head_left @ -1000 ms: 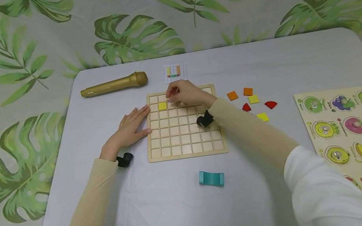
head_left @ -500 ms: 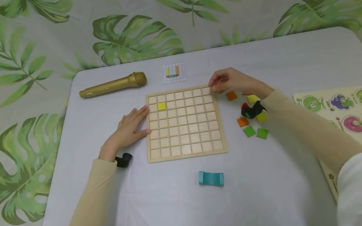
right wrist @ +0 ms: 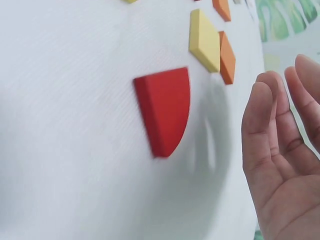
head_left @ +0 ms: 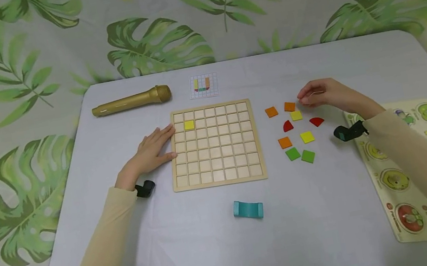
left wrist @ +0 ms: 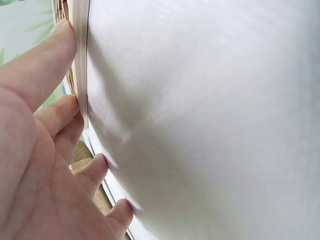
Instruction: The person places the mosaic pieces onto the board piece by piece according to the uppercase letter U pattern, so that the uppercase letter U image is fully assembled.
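My left hand [head_left: 149,154] lies with spread fingers against the left edge of a wooden grid board [head_left: 220,184]; in the left wrist view the thumb and fingertips meet the board's side [left wrist: 80,60]. One yellow square tile [head_left: 189,125] sits in the grid's second row. To the right of the loose tiles, my right hand [head_left: 327,94] hovers with relaxed fingers and nothing in them. Nearest to it are an orange tile [head_left: 289,106], a yellow tile [head_left: 296,115] and a red quarter-circle tile [head_left: 316,122]. The right wrist view shows that red tile [right wrist: 167,110] large, beside the fingers.
More tiles lie right of the board: a second red one [head_left: 287,125], orange [head_left: 285,142], yellow [head_left: 307,137] and green [head_left: 293,154]. Behind the board are a pattern card [head_left: 203,86] and a gold microphone [head_left: 132,101]. A teal block [head_left: 248,210] stands in front; a fruit puzzle [head_left: 401,214] lies right.
My right hand has moved from over the top of the board, near the yellow tile, rightward past the loose tiles, uncovering them. My left hand has stayed at the board's edge.
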Demonstrator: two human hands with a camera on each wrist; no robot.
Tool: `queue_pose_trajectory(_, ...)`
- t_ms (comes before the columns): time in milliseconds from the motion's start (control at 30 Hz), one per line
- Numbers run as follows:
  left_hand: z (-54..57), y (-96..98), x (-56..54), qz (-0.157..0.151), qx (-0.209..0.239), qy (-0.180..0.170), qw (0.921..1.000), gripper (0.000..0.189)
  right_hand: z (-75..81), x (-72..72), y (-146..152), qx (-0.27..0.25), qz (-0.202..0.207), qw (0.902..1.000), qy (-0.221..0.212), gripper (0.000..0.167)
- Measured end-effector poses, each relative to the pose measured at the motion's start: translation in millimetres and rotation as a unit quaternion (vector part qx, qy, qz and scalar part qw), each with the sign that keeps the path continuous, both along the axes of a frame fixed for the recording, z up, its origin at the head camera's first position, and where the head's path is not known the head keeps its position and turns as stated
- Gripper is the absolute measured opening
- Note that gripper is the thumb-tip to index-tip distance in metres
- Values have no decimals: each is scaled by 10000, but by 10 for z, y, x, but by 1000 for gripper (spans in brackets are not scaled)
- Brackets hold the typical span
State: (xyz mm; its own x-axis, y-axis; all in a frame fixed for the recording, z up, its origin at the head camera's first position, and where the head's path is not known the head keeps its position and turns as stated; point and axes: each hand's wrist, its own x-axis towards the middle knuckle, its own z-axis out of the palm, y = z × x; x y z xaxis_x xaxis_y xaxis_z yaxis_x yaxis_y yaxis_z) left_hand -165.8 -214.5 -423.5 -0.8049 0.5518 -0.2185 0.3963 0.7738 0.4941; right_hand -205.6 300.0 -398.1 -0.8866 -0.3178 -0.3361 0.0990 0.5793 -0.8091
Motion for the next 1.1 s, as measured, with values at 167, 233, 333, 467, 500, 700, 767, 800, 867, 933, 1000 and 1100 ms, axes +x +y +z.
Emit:
queue_pose_trajectory(167,-6,0,3,25,13,-10,10000,74,-22,72,67,-98,-119,9999,-77,38)
queue_pose_trajectory(233,-13,-2,3,40,25,-9,10000,74,-35,88,56,-202,-137,9997,-32,35)
queue_pose_trajectory(333,-25,-6,-1,55,36,1,10000,74,-54,105,29,-361,-104,9992,105,31)
queue_pose_trajectory(467,-35,-11,-6,68,33,10,10000,74,-69,121,-3,-526,54,9983,248,26)
queue_pose_trajectory(500,-34,-10,-6,71,29,7,10000,74,-72,124,-10,-530,104,9982,275,25)
queue_pose_trajectory(700,-25,-6,2,68,71,-19,9999,74,-100,126,-53,-126,356,9981,483,23)
queue_pose_trajectory(767,-16,-5,5,72,102,-48,9999,74,-108,128,-78,72,397,9976,557,23)
queue_pose_trajectory(800,-9,-3,7,77,110,-65,9999,74,-112,129,-91,158,419,9972,597,22)
queue_pose_trajectory(867,4,0,8,90,131,-105,9998,74,-114,133,-118,367,462,9960,664,23)
queue_pose_trajectory(933,7,2,9,85,147,-103,9998,74,-119,136,-146,538,445,9950,711,21)
queue_pose_trajectory(1000,6,2,11,79,165,-88,9998,74,-129,136,-168,674,452,9937,778,21)
queue_pose_trajectory(1100,-1,-1,13,84,175,-75,9998,74,-150,133,-188,798,499,9914,909,20)
